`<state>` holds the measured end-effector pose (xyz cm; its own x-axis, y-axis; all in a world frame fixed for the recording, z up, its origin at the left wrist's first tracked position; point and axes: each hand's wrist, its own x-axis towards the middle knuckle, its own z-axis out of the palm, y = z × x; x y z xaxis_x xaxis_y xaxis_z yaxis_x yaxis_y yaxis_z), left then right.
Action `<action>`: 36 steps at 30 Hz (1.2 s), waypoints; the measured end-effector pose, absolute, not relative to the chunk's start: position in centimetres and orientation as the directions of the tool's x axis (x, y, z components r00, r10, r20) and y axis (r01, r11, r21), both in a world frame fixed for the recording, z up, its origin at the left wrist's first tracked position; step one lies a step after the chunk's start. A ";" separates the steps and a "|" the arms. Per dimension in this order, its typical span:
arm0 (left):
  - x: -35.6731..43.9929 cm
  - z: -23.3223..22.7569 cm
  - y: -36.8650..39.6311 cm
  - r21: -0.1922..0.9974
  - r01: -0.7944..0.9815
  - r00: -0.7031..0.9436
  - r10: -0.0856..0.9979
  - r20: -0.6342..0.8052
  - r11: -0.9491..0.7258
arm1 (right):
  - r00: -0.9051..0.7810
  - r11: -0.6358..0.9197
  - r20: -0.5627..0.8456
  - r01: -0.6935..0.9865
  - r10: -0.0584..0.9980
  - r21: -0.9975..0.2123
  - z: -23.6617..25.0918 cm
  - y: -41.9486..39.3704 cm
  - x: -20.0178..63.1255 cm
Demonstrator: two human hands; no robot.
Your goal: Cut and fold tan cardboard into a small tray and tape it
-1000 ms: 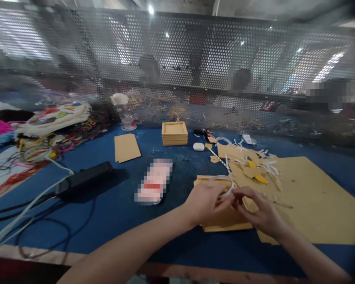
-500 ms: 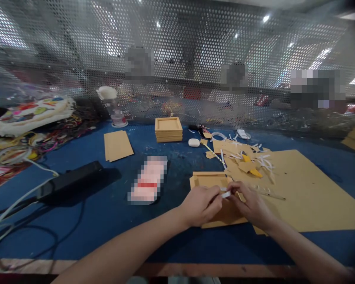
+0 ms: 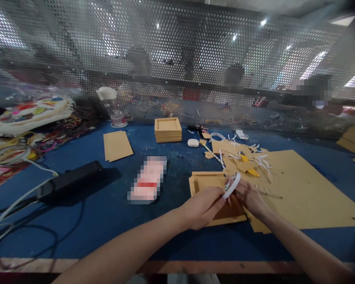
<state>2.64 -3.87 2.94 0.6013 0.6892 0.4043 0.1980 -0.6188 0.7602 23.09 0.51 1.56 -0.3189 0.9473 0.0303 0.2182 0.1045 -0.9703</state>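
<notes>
Over a kraft-cardboard tray (image 3: 207, 180) with folded-up edges, a narrow white tape (image 3: 233, 187) curves in an arc between my hands. Whether it is a roll or a loose strip, I cannot tell. My left hand (image 3: 202, 207) is closed, its thumb and fingers pinching the lower end of the tape. Close behind the arc, my right hand (image 3: 251, 197) has its fingers curled at the tape, with the fingertips partly hidden. The tray lies on the blue table under both hands, and its near part is partly covered by them.
A large cardboard sheet (image 3: 307, 189) lies right, with a pen-like stick (image 3: 270, 194) and scraps (image 3: 233, 152). Stacked trays (image 3: 168, 130), a white case (image 3: 193, 142) and cardboard pieces (image 3: 118, 146) lie farther back. A blurred pink item (image 3: 149, 179) and a black power strip (image 3: 71, 181) are left.
The white tape has risen and turned, now showing as a longer upright arc instead of a small piece between the fingertips. My right hand has turned and drawn slightly right.
</notes>
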 end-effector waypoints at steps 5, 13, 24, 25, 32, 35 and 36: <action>3.2 2.0 -3.5 0.585 0.394 0.609 0.678 0.411 -0.709 | -0.326 0.526 0.424 0.359 0.845 -0.771 2.0 -0.1 23.9; 3.2 2.2 -3.4 0.549 0.457 0.582 0.702 0.411 -0.700 | -0.464 0.701 0.531 0.388 0.709 -0.598 2.4 -0.3 24.3; 2.8 3.0 -3.5 0.618 0.353 0.630 0.666 0.399 -0.703 | -0.194 -0.001 0.024 -0.127 0.981 -0.992 2.0 0.6 23.9; 2.8 2.9 -3.5 0.619 0.347 0.634 0.663 0.399 -0.704 | -0.174 -0.059 -0.035 -0.138 0.984 -0.989 2.1 0.7 23.9; 2.9 2.7 -3.7 0.583 0.313 0.651 0.616 0.444 -0.750 | -0.174 -0.152 -0.156 0.033 0.972 -0.988 2.3 0.5 23.7; 3.1 2.3 -3.6 0.543 0.400 0.618 0.655 0.434 -0.738 | -0.278 0.182 0.102 0.281 0.955 -0.942 2.2 0.0 23.8; 3.1 2.2 -3.5 0.531 0.425 0.612 0.664 0.428 -0.733 | -0.314 0.307 0.198 0.348 0.928 -0.886 2.2 -0.1 23.9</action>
<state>3.09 -3.54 2.17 0.6124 0.6645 0.4283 0.4247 -0.7335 0.5307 23.87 -0.14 2.18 -0.3139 0.9285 0.1985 0.3484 0.3071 -0.8856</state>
